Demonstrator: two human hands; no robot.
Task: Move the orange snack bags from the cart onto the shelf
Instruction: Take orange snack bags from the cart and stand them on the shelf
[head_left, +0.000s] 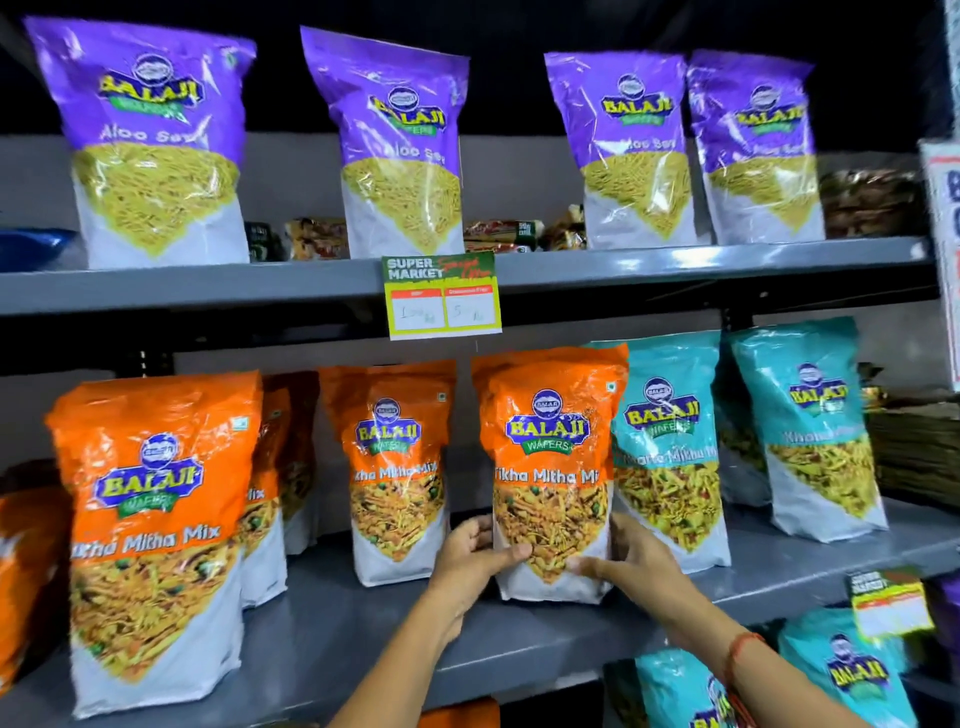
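Note:
An orange snack bag (550, 447) stands upright on the grey middle shelf (363, 634), with another orange bag just behind it. My left hand (475, 558) grips its lower left side, thumb across the front. My right hand (631, 558) holds its lower right side. More orange bags stand on the same shelf: one in the middle (397, 467), a large near one at the left (156, 530), and others behind that. The cart is out of view.
Teal snack bags (667, 441) stand touching the held bag's right side, with more at the right (810, 426) and on the shelf below. Purple bags (400, 145) line the upper shelf. A price tag (441, 296) hangs from the upper shelf's edge, above the held bag.

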